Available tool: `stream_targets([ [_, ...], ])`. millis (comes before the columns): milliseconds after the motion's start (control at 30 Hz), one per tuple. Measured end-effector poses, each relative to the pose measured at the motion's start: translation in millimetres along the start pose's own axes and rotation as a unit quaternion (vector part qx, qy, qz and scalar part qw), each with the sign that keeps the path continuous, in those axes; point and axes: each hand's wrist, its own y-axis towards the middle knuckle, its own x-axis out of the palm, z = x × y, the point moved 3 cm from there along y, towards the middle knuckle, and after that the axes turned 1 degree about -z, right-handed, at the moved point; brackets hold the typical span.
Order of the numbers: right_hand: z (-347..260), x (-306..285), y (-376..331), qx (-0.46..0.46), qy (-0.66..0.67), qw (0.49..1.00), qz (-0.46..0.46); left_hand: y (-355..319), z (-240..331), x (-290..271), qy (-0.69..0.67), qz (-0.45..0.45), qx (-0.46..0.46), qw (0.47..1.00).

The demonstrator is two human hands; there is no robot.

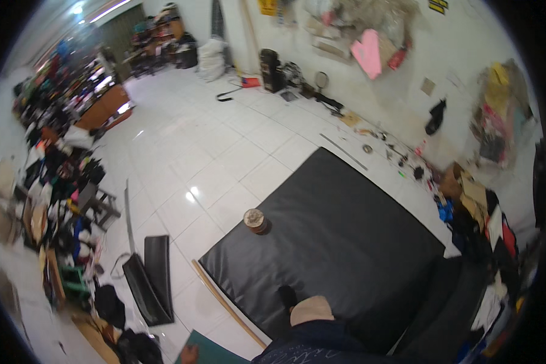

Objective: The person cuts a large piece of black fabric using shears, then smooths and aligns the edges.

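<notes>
We stand at the near edge of a large black mat (340, 242) spread on the white tiled floor (212, 151) — our knee (310, 310) shows at the bottom, but no hands are in view, so we cannot tell any grip. A long wooden stick (227, 303) lies just beside the mat's left edge. A small round tin (255, 219) sits near the mat's far-left edge. The mat is otherwise bare — clutter crowds only the walls.
</notes>
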Motion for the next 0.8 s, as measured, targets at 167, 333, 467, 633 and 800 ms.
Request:
stream_targets([
  [167,-81.2,7.8,-0.6,0.011,-0.019,0.999,-0.040,84.6,11.3,-28.9,-0.108,-0.068,-0.131,0.983],
  [333,-195.4,19.1,2.9,0.028,-0.028,0.999,0.011,229.8,70.2,-83.2,-0.145,-0.096,-0.095,0.980],
  [467,-297.2,3.0,-0.3,0.063,-0.031,0.991,0.112,343.3,86.1,-178.4,-0.120,-0.111,-0.031,0.986],
  [633,-400.7,-22.9,-14.1,0.240,0.163,0.954,0.071,527.1,112.6,-336.8,-0.028,-0.096,0.198,0.975],
  [800,-619.3,-134.3,-17.0,0.222,0.305,0.920,0.105,800.8,328.4,-541.4,-0.130,0.160,0.104,0.973],
])
